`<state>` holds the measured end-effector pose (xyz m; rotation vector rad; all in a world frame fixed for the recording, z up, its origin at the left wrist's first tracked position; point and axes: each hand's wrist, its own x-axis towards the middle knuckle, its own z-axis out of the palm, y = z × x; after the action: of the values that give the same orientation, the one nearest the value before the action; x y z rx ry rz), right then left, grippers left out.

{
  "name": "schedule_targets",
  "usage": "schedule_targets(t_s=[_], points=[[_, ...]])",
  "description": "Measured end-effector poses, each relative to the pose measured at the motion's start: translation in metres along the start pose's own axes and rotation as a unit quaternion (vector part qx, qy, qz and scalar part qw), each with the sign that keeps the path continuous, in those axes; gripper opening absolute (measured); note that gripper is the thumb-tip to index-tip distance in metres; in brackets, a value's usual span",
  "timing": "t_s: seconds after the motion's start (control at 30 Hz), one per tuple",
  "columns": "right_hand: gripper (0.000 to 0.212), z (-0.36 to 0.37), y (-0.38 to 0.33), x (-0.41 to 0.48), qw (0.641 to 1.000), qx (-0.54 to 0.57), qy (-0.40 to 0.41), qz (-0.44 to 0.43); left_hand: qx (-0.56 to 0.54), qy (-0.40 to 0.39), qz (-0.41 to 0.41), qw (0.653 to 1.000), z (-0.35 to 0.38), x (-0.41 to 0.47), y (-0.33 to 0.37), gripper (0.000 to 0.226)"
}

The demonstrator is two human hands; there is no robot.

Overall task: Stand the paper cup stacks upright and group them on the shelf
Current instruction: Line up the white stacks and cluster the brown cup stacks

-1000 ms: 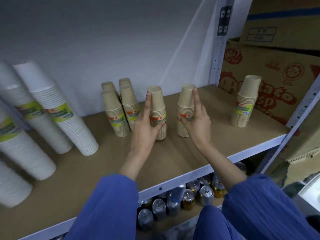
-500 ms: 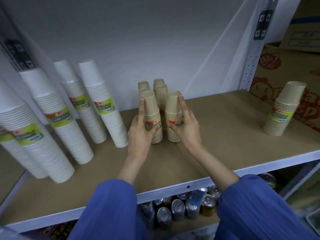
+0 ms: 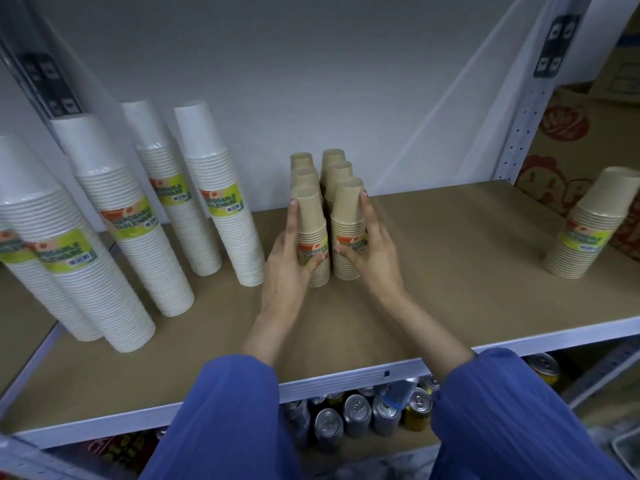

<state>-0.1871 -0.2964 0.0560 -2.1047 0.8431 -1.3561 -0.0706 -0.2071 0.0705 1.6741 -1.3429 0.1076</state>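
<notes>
Several brown paper cup stacks stand upright in two tight rows at the middle of the brown shelf (image 3: 450, 289). My left hand (image 3: 289, 261) grips the front left brown stack (image 3: 311, 237). My right hand (image 3: 370, 247) grips the front right brown stack (image 3: 346, 230). Both front stacks rest on the shelf, touching the stacks behind them (image 3: 332, 164). One more brown stack (image 3: 588, 230) stands upright alone at the far right of the shelf.
Tall white cup stacks (image 3: 221, 202) stand at the left, the nearest one just left of my left hand. Cardboard boxes (image 3: 571, 140) sit beyond the right shelf post (image 3: 530, 109). Drink cans (image 3: 356, 414) fill the level below.
Both hands have slid the two front brown stacks left and back until they meet the group. The view has swung left, bringing more white stacks into sight.
</notes>
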Motion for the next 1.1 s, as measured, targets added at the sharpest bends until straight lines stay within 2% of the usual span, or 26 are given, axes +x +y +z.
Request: schedule_targets(t_s=[0.23, 0.93, 1.03, 1.1], points=[[0.102, -0.001, 0.013, -0.021, 0.996, -0.025, -0.077, 0.037, 0.015, -0.032, 0.010, 0.999, 0.007, -0.010, -0.011, 0.103], [0.101, 0.001, 0.014, -0.017, 0.996, -0.035, -0.072, 0.049, 0.025, -0.075, -0.026, 0.996, 0.014, -0.010, -0.011, 0.103], [0.103, 0.000, 0.015, -0.018, 0.995, -0.034, -0.077, 0.062, 0.024, -0.061, -0.035, 0.997, 0.010, -0.012, -0.005, 0.102], [0.107, -0.004, 0.017, -0.022, 0.992, -0.031, -0.076, 0.092, 0.031, -0.018, -0.051, 0.998, 0.008, -0.016, 0.001, 0.097]])
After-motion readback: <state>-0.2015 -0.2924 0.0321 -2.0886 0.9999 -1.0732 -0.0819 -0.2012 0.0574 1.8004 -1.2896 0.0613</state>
